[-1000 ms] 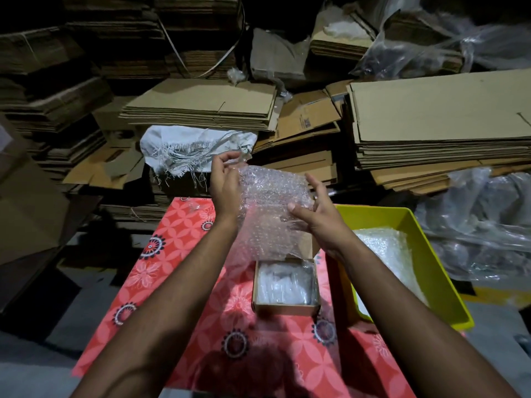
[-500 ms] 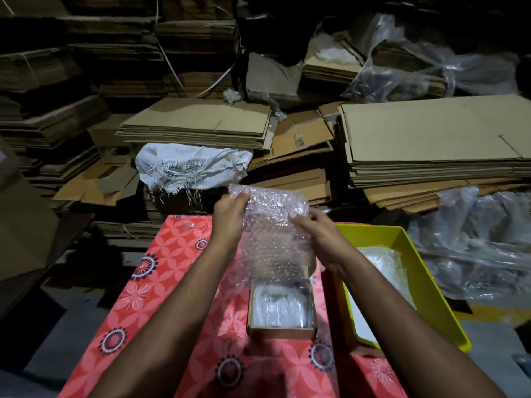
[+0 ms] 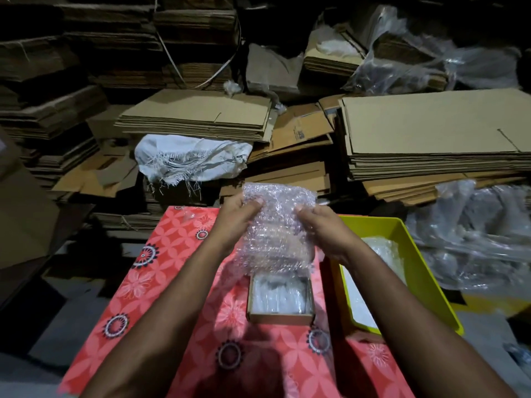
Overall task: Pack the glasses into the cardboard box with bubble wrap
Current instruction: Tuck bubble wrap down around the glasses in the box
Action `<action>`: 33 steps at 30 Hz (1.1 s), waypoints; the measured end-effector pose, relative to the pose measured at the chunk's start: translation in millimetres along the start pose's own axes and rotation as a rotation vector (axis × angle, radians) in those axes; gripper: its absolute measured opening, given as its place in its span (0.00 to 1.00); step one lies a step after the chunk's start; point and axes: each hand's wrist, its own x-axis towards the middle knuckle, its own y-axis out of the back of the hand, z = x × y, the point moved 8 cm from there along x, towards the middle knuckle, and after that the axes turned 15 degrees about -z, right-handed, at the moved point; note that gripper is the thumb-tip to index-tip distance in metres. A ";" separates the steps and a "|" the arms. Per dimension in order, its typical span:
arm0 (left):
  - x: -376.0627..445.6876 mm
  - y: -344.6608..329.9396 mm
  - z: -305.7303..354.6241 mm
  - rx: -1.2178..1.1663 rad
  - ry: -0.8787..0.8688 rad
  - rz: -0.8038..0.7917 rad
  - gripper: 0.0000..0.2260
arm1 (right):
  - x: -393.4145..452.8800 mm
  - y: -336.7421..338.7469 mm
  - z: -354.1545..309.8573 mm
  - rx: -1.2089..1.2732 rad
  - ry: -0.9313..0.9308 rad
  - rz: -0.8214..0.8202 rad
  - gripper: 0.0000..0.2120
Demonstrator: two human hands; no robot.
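While my left hand and right hand pinch the bubble wrap above the small cardboard box on the bench, I think it could slip or miss the box.

Looks like a packing storeroom or warehouse corner — flattened cardboard cartons stacked in piles everywhere, clear plastic sheeting bunched up, a frayed woven sack, and a small table in a red flowery cloth as a workbench — pretty dim too.
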 end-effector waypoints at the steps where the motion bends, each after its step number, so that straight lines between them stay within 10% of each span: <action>1: -1.3 -0.3 0.2 -0.014 -0.016 0.007 0.04 | -2.3 -3.4 -2.2 -0.062 -0.004 -0.030 0.20; 6: -11.5 -2.2 6.9 0.067 -0.078 -0.028 0.08 | -12.2 7.5 -13.4 -0.142 0.131 0.048 0.04; 21: -27.0 -0.3 -16.4 -0.160 -0.015 -0.051 0.13 | -32.4 9.1 -2.5 -0.031 0.155 0.068 0.03; 26: -40.3 -16.5 -42.1 -0.485 0.210 -0.093 0.30 | -38.1 6.9 -20.6 -0.231 0.263 0.059 0.18; 33: -42.9 -26.3 -35.6 -0.392 0.211 -0.088 0.24 | -35.5 4.6 -21.9 -0.519 0.308 0.031 0.29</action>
